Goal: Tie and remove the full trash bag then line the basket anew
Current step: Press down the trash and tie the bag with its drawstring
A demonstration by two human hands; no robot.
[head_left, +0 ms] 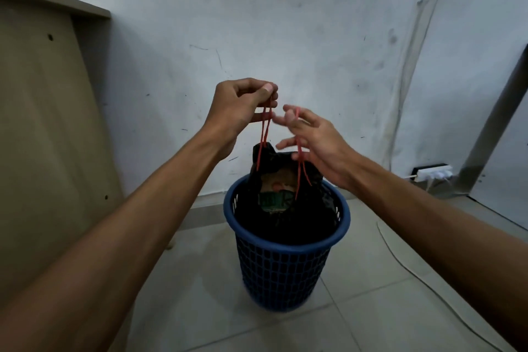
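Above the blue basket (285, 263), the left hand (243, 106) pinches one red drawstring (264, 134) of the black trash bag (285, 208); the right hand (311, 140), fingers spread, hooks the other drawstring (299, 163).

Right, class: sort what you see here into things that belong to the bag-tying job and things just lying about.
Part of the job:
- black trash bag
- red drawstrings
- blue basket
- left hand, pinching one drawstring loop
- right hand, the other loop over its fingers

Just lying about:
- power strip by the wall
- white cable on the floor
- wooden board on the left

A pale tiled floor (371, 280) carries the blue basket (285, 266) and a white cable (405, 263)
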